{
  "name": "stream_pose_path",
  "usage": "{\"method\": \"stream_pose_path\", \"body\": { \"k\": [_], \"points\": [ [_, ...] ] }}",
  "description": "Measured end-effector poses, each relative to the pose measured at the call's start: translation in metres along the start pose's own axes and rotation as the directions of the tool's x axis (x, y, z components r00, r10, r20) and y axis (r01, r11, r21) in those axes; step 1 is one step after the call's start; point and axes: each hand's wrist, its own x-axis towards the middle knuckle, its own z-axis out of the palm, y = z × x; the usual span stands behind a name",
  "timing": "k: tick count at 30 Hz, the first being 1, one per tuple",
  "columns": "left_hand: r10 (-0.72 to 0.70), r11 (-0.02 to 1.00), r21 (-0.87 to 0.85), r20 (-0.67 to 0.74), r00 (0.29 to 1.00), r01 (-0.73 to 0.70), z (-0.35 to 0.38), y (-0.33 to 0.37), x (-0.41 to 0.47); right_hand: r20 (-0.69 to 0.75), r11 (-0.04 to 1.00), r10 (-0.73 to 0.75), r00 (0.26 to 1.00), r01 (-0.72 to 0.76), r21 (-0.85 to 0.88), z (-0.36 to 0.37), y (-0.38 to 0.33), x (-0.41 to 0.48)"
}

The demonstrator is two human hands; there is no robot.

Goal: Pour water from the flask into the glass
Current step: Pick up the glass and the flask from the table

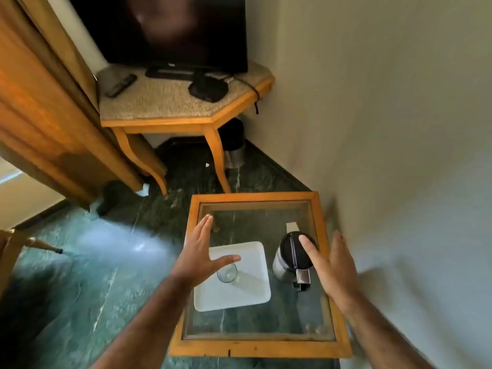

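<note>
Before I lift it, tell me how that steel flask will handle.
The flask looks metal, so probably rigid and fairly heavy if full. Its smooth shiny wall may be slippery; the handle facing you looks the safer hold. Standing tall on the glass tabletop, it could tip if pushed.

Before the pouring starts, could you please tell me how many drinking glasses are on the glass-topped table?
1. The glass stands on the white tray, left of the flask, partly under the left hand. No others show; none seems hidden.

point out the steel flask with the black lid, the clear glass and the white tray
steel flask with black lid (291, 251), head view, on the black lid
clear drinking glass (226, 273), head view, on its rim
white rectangular tray (247, 291), head view, on its bare floor
</note>
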Motion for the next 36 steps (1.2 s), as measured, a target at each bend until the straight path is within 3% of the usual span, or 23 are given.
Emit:
{"method": "stream_pose_path", "body": {
  "k": [4, 8, 10, 14, 17, 23, 27, 36],
  "points": [
    [-0.171, 0.982, -0.079, 0.017, 0.985, 0.171, 0.051, -0.045, -0.001, 0.084, 0.964, 0.219, 0.972, -0.229, 0.138, 0.029, 0.050, -0.010],
    [-0.167, 0.977, -0.128, 0.018, 0.986, 0.168, 0.097, -0.080, -0.002, 0.141, 0.909, 0.344, 0.928, -0.366, 0.198, 0.058, 0.075, -0.023],
    [-0.234, 0.960, -0.151, 0.031, 0.972, 0.236, 0.118, -0.094, 0.000, 0.159, 0.880, 0.374, 0.914, -0.403, 0.250, 0.072, 0.087, -0.029],
    [-0.280, 0.913, -0.299, 0.033, 0.959, 0.277, 0.159, -0.120, 0.008, 0.153, 0.828, 0.314, 0.937, -0.349, 0.440, 0.091, 0.107, -0.028],
    [-0.327, 0.877, -0.394, -0.071, 0.942, 0.275, 0.185, -0.132, 0.015, 0.099, 0.798, 0.178, 0.979, -0.202, 0.567, 0.104, 0.127, -0.022],
    [-0.380, 0.836, -0.473, -0.132, 0.916, 0.279, 0.213, -0.143, 0.022, 0.063, 0.669, 0.001, 0.998, -0.047, 0.742, 0.121, 0.148, -0.014],
    [-0.381, 0.832, -0.487, -0.155, 0.911, 0.266, 0.217, -0.143, 0.028, 0.064, 0.623, -0.038, 0.997, -0.027, 0.781, 0.124, 0.151, -0.010],
    [-0.284, 0.842, -0.518, -0.184, 0.941, 0.153, 0.171, -0.108, 0.026, -0.008, 0.497, 0.056, 0.998, -0.021, 0.868, 0.083, 0.124, 0.006]
  ]
}}
